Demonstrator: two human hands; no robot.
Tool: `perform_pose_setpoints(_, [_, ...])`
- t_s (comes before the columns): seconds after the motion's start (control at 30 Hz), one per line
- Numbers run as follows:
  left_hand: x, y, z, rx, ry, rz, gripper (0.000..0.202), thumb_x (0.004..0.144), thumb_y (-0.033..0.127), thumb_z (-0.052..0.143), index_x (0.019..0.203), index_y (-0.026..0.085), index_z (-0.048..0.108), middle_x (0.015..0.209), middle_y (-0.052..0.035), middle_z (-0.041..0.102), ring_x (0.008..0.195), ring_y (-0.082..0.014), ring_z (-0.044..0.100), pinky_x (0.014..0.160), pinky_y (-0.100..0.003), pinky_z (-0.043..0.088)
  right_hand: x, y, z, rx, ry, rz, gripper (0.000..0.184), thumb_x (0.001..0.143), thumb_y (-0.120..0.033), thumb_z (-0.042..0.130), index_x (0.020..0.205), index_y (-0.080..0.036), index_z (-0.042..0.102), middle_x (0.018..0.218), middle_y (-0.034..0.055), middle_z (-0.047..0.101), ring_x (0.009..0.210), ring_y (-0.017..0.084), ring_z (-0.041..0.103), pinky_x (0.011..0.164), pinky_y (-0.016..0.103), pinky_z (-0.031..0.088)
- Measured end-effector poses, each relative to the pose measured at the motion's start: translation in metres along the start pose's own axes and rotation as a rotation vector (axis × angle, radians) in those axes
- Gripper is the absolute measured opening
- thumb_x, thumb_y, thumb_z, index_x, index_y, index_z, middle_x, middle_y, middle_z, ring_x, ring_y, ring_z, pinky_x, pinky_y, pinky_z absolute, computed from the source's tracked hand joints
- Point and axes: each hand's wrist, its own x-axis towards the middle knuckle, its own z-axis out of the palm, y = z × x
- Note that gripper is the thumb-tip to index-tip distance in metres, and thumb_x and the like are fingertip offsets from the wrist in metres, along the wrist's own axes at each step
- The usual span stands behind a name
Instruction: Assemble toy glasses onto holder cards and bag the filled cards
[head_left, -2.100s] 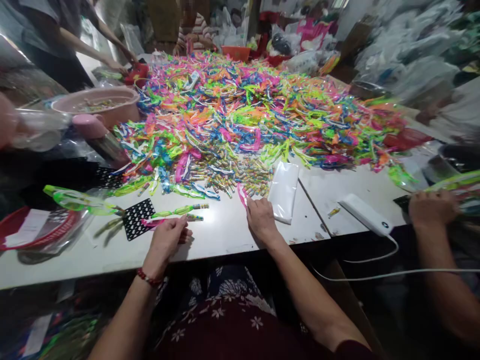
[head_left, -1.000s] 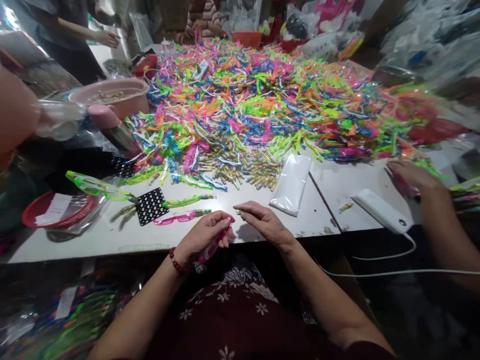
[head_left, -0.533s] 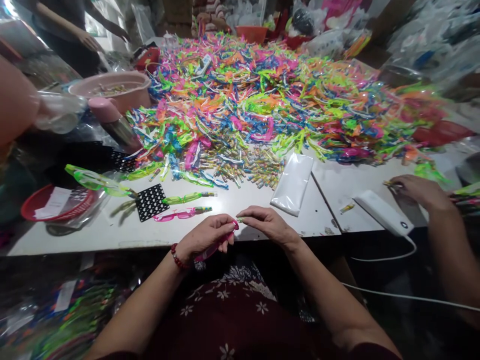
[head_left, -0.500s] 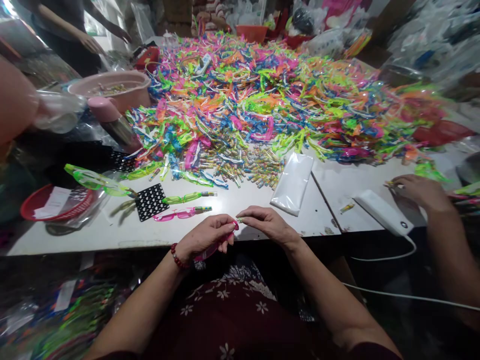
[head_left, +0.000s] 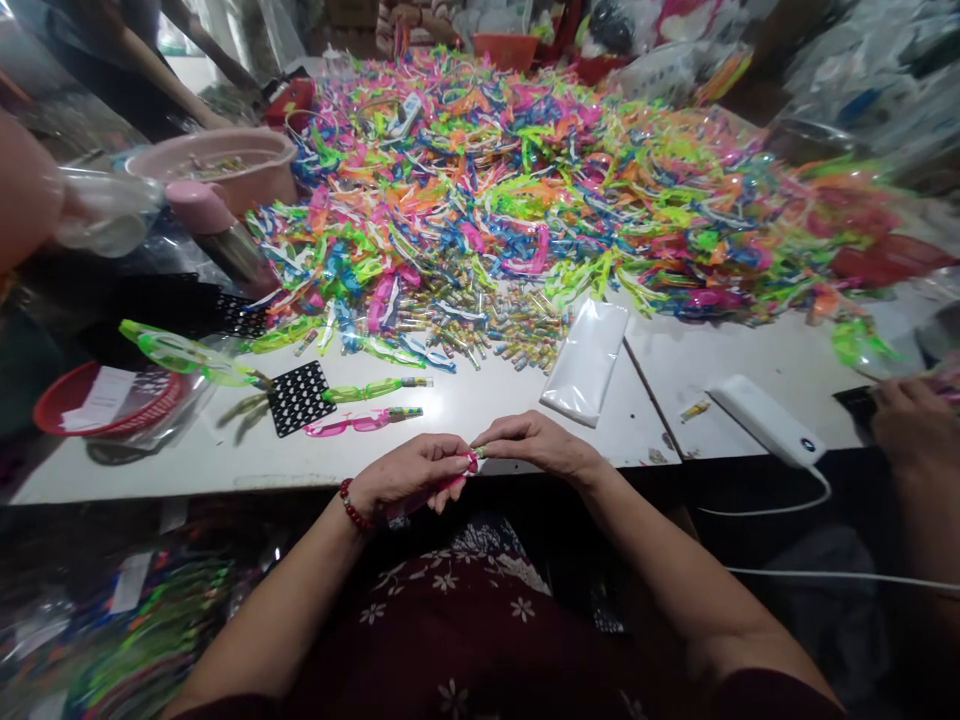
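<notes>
My left hand (head_left: pixel 416 468), with a red bead bracelet at the wrist, is closed around a pink translucent plastic piece (head_left: pixel 471 462) that resembles toy glasses. Its lower part is mostly hidden by my fingers. My right hand (head_left: pixel 534 446) pinches a small greenish patterned tube (head_left: pixel 481 453) against the end of the pink piece. Both hands meet at the table's front edge. Beyond my left hand lie pink toy glasses (head_left: pixel 352 424) and green toy glasses (head_left: pixel 367 389), each with a patterned tube at one end. A black card with white shapes (head_left: pixel 300 398) touches the green pair.
A large colourful heap of plastic pieces (head_left: pixel 517 170) covers the table's back, with small tubes (head_left: pixel 480 325) before it. A clear-wrapped white packet (head_left: pixel 586 360) and a corded white device (head_left: pixel 769 420) lie right. A co-worker's hand (head_left: pixel 911 425) is far right; a red basket (head_left: pixel 112 400) stands left.
My hands stay together, with the tube now against the pink piece. The co-worker's hand at the right has moved away to the right, near a dark item. The view has shifted slightly.
</notes>
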Motion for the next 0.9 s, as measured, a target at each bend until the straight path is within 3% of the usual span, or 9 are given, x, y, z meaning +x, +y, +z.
perform_pose_setpoints(0.17, [-0.003,0.003,0.000,0.062,-0.026,0.003,0.039,0.086,0.053,0.066,0.089,0.015,0.058,0.064,-0.0014,0.058,0.045,-0.0077,0.047,0.044,-0.017,0.036,-0.001,-0.005,0.000,-0.051,-0.046,0.035,0.030,0.079,-0.043,0.073,0.097,-0.020,0.079,0.093,0.0039,0.077,0.087,0.018,0.068,0.084,0.030,0.051])
perform_pose_setpoints(0.4, [-0.008,0.017,-0.014,0.614,0.014,0.062,0.034,0.094,0.051,0.050,0.083,0.019,0.059,0.064,-0.0014,0.060,0.048,-0.0141,0.052,0.046,-0.022,0.035,0.006,0.006,0.015,-0.142,-0.012,0.008,0.026,0.083,-0.042,0.069,0.097,-0.022,0.078,0.093,0.0022,0.077,0.088,0.019,0.069,0.082,0.030,0.051])
perform_pose_setpoints(0.47, [-0.004,0.018,-0.026,0.807,0.114,0.140,0.029,0.094,0.045,0.050,0.082,0.021,0.061,0.067,-0.0026,0.061,0.056,-0.0165,0.055,0.054,-0.024,0.037,0.018,0.017,0.014,-0.163,0.074,-0.016,0.027,0.084,-0.042,0.067,0.099,-0.021,0.077,0.095,0.0032,0.076,0.089,0.019,0.069,0.081,0.031,0.052])
perform_pose_setpoints(0.53, [0.002,0.020,-0.039,0.998,0.282,0.205,0.022,0.093,0.036,0.051,0.082,0.021,0.063,0.071,-0.0047,0.062,0.065,-0.0197,0.055,0.062,-0.027,0.038,0.037,0.027,0.006,-0.255,0.280,-0.074,0.027,0.086,-0.039,0.066,0.103,-0.020,0.074,0.100,0.0056,0.074,0.090,0.020,0.067,0.082,0.032,0.051])
perform_pose_setpoints(0.6, [0.011,0.023,-0.052,1.163,0.425,0.247,0.015,0.090,0.028,0.053,0.083,0.020,0.064,0.078,-0.0080,0.062,0.075,-0.0237,0.055,0.070,-0.030,0.040,0.060,0.033,-0.004,-0.474,0.531,-0.134,0.024,0.088,-0.034,0.063,0.103,-0.017,0.071,0.103,0.0090,0.071,0.094,0.021,0.064,0.086,0.035,0.050])
perform_pose_setpoints(0.67, [0.020,0.029,-0.064,1.280,0.505,0.295,0.013,0.088,0.025,0.056,0.087,0.019,0.066,0.089,-0.0115,0.062,0.088,-0.0277,0.055,0.081,-0.035,0.041,0.083,0.034,-0.013,-0.756,0.676,-0.145,0.020,0.090,-0.029,0.061,0.102,-0.015,0.068,0.104,0.0124,0.068,0.099,0.024,0.060,0.090,0.038,0.047])
perform_pose_setpoints(0.73, [0.031,0.036,-0.074,1.342,0.595,0.334,0.014,0.089,0.025,0.055,0.090,0.017,0.067,0.097,-0.0136,0.061,0.097,-0.0300,0.053,0.088,-0.039,0.041,0.102,0.032,-0.019,-0.987,0.678,-0.100,0.019,0.090,-0.026,0.060,0.105,-0.013,0.065,0.106,0.0149,0.066,0.102,0.026,0.056,0.092,0.039,0.044])
perform_pose_setpoints(0.83, [0.049,0.052,-0.089,1.389,0.831,0.308,0.020,0.091,0.019,0.050,0.095,0.014,0.068,0.099,-0.0154,0.059,0.098,-0.0307,0.052,0.088,-0.041,0.042,0.118,0.031,-0.022,-1.172,0.617,-0.025,0.016,0.091,-0.019,0.054,0.103,-0.012,0.062,0.105,0.0166,0.063,0.099,0.026,0.053,0.088,0.038,0.042])
perform_pose_setpoints(0.9, [0.062,0.063,-0.098,1.469,0.870,0.321,0.021,0.087,0.013,0.051,0.099,0.013,0.069,0.102,-0.0164,0.059,0.101,-0.0316,0.050,0.089,-0.042,0.041,0.118,0.034,-0.022,-1.201,0.626,0.000,0.014,0.091,-0.014,0.049,0.097,-0.012,0.062,0.102,0.0182,0.062,0.096,0.027,0.052,0.086,0.039,0.041])
